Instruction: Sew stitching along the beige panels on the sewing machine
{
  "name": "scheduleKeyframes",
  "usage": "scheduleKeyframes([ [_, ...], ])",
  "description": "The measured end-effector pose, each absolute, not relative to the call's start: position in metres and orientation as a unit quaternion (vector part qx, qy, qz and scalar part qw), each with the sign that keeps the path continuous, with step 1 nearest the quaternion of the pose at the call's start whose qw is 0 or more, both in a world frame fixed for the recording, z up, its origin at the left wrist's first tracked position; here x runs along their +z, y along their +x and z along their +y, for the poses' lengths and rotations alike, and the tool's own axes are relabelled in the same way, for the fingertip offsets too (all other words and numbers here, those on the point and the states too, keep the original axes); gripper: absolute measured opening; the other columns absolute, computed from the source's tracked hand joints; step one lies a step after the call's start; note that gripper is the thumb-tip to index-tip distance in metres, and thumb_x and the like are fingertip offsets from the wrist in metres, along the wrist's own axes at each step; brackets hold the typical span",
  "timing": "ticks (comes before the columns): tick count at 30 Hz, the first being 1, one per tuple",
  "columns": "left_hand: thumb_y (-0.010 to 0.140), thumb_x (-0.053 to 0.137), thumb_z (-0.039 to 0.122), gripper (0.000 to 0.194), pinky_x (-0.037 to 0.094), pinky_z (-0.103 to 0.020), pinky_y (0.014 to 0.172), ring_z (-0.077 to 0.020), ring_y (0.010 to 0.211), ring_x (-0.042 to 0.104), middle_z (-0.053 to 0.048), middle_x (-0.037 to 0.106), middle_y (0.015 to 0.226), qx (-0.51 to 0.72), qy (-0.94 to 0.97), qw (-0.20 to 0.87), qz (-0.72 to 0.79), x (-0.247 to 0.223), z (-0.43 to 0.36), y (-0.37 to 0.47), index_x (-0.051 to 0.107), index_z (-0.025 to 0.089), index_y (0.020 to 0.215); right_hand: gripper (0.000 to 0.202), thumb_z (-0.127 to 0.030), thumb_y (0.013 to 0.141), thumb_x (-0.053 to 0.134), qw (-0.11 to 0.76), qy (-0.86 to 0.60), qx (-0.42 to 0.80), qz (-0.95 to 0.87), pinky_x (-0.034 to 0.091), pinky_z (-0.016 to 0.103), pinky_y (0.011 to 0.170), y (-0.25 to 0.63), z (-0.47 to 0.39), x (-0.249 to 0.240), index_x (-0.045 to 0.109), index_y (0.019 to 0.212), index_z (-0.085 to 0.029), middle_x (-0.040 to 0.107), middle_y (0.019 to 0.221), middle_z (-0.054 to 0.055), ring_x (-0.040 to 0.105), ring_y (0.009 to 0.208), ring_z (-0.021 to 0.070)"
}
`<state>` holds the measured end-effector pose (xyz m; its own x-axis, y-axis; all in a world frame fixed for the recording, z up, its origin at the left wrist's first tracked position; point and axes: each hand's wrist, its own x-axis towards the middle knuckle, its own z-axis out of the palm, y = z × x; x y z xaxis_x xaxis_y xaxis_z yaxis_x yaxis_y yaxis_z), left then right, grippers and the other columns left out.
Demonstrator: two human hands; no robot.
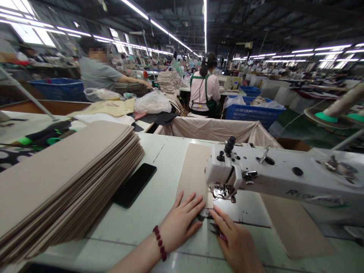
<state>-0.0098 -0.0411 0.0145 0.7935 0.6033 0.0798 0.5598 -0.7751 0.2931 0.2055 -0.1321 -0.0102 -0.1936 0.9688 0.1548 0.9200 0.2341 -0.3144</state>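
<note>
Beige fabric piece point(194, 172) lies flat on the pale green surface point(159, 182), its right edge running beneath the head of the white sewing machine point(224, 170), beside the presser foot. Left hand point(182, 222), bracelet point(159, 242) at the wrist, rests palm down at the near end of the piece; fingers spread and extended, gripping nothing. Right hand point(237, 239): fingers curled around dark snips point(218, 232), blades pointing left; index fingertip at the near corner of the piece; contact there cannot be confirmed. Black phone point(136, 185) lies to the left, just beside a tall stack of beige panels point(71, 163). Second beige piece point(297, 227) lies right of the right hand, partly hidden by the machine arm.
</note>
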Motion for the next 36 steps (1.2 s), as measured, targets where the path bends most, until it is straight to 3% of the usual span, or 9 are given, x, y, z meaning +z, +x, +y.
scheduleKeyframes([
  [15,0.097,0.041,0.051,0.064,0.017,-0.046,0.117,-0.0245,0.144,0.019,-0.001,0.023,0.157,0.095,0.931,0.096,0.339,0.000,-0.010,0.007,0.016,0.028,0.152,0.069,-0.006,0.078,0.040,0.155,-0.611,0.096,-0.770,0.057,0.036,0.076,0.209,-0.130,-0.020,0.036,0.144,-0.027,0.040,0.149,0.002,0.067,0.089,0.0216],
  [36,0.096,0.043,0.051,0.066,0.014,-0.045,0.117,-0.0243,0.144,0.018,-0.001,0.023,0.157,0.099,0.928,0.088,0.347,0.001,-0.011,0.009,0.017,0.027,0.152,0.070,-0.005,0.077,0.043,0.158,-0.614,0.095,-0.767,0.057,0.036,0.077,0.208,-0.130,-0.019,0.036,0.143,-0.028,0.042,0.148,0.002,0.067,0.088,0.0211],
])
